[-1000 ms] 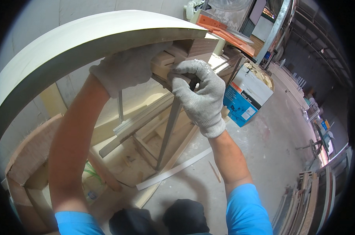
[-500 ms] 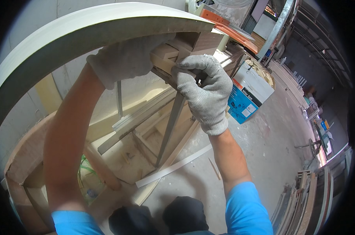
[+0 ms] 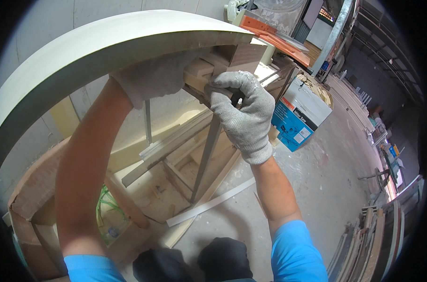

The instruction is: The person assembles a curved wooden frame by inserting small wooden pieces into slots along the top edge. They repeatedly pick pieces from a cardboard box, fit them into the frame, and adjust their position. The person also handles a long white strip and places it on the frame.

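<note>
A large curved panel (image 3: 128, 23), white on top with a grey underside, arches over both of my hands. My left hand (image 3: 152, 77), in a whitish knit glove, reaches up beneath it. Its fingers are hidden in shadow behind a small wooden block (image 3: 197, 73). My right hand (image 3: 244, 110), in a grey-white glove, is at that block's near right edge. Its thumb and forefinger are pinched together, and what lies between them is too hidden to name. A brown wooden box-like piece (image 3: 247, 54) sits just beyond, under the panel's end.
Below my hands stands a wooden frame (image 3: 175, 174) with a thin upright leg (image 3: 206, 155). A white strip (image 3: 211, 202) lies on the floor. Right of my hand is a blue and white cardboard box (image 3: 298, 115). Long boards (image 3: 368, 244) are stacked at lower right.
The panel and surroundings sit slightly lower in view. My left hand and wrist have shifted a little right beneath the panel. My right hand keeps its pinch at the block.
</note>
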Demonstrator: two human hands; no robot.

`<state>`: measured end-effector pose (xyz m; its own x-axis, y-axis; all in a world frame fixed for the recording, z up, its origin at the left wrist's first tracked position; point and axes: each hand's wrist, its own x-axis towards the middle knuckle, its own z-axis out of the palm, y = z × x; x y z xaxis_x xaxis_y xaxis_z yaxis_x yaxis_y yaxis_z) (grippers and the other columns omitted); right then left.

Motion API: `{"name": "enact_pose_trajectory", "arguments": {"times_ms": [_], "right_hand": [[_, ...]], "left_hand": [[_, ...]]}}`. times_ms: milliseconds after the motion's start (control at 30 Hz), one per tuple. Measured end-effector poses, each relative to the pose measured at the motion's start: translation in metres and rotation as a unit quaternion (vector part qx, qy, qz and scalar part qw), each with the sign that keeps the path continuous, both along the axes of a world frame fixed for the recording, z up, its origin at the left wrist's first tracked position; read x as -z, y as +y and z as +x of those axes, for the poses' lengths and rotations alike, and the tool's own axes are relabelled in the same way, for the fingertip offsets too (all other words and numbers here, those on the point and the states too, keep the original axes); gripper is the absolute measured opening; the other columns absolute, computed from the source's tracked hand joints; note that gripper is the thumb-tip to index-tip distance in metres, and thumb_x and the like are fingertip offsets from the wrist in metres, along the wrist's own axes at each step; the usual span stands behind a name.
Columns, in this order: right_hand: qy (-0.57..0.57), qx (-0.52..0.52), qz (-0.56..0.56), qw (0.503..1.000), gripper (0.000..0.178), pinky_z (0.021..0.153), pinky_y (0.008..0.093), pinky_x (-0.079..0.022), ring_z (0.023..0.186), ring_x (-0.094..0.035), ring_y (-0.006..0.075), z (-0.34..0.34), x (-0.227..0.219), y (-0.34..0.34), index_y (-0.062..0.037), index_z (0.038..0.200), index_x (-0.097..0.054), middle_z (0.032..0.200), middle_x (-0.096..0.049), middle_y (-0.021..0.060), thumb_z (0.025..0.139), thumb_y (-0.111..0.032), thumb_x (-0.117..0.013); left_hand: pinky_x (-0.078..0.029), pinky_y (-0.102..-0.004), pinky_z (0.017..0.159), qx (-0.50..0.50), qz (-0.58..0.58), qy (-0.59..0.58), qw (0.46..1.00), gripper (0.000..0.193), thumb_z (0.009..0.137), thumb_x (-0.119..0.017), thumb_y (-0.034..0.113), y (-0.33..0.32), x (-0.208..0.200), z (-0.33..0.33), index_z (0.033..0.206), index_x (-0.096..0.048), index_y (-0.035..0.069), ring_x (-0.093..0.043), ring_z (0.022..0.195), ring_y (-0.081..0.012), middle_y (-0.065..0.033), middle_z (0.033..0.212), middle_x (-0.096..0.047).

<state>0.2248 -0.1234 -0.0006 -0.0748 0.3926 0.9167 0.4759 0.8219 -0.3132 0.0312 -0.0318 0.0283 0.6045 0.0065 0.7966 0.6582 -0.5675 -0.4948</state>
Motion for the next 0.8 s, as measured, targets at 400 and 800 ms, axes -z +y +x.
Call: {"name": "enact_pose_trajectory", "arguments": {"times_ms": [400, 800], "right_hand": [[0.04, -0.01, -0.031, 0.999, 0.014, 0.056, 0.0192, -0.046, 0.061, -0.055, 0.0031, -0.003, 0.005, 0.003, -0.0043, 0.093, -0.071, 0.082, -0.069, 0.0001, 0.078, -0.005, -0.072], [0.079, 0.014, -0.032, 0.996, 0.014, 0.065, 0.0217, -0.051, 0.071, -0.062, 0.0061, -0.011, 0.013, 0.0, -0.0036, 0.094, -0.07, 0.085, -0.069, 0.0016, 0.081, -0.006, -0.075]], "left_hand": [[-0.049, -0.0443, 0.095, 0.078, -0.142, -0.159, 0.974, 0.046, 0.074, -0.067, 0.005, -0.015, 0.022, 0.011, 0.119, -0.064, 0.014, -0.062, 0.107, -0.0329, -0.0097, 0.117, -0.064], [-0.052, -0.0284, 0.069, 0.318, -0.426, -0.587, 0.611, 0.031, 0.075, -0.083, 0.014, -0.053, 0.075, 0.07, 0.103, -0.073, 0.003, -0.061, 0.072, -0.0121, -0.0056, 0.095, -0.067]]}}
